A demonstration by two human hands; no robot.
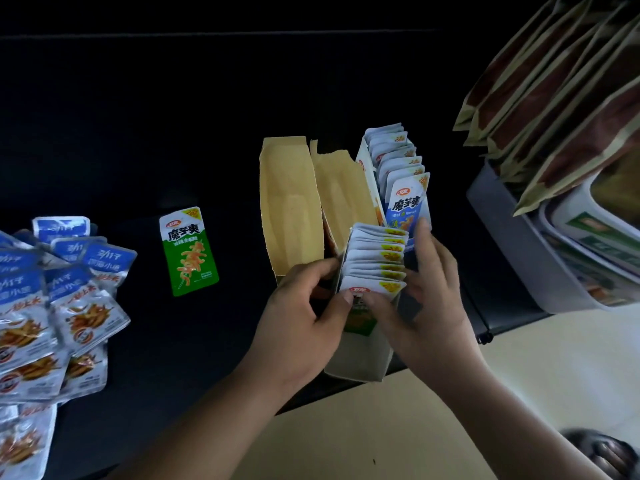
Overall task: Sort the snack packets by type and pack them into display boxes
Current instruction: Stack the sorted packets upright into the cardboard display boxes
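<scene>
A display box (360,362) stands at the near table edge, holding a row of green-and-white snack packets (375,261). My left hand (304,313) pinches the front packet of that row with thumb and fingers. My right hand (433,292) presses against the right side of the same row. Behind it a second box (363,164) is full of blue packets (405,202). Two empty cardboard boxes (291,206) stand open just left of that. One green packet (188,251) lies alone on the dark table. A heap of blue-and-silver packets (52,306) lies at the far left.
The dark table (138,133) ends just below the near box, with pale floor (381,427) beyond. At the right a grey bin (519,251) holds goods, and brown-and-gold bags (561,98) hang above it.
</scene>
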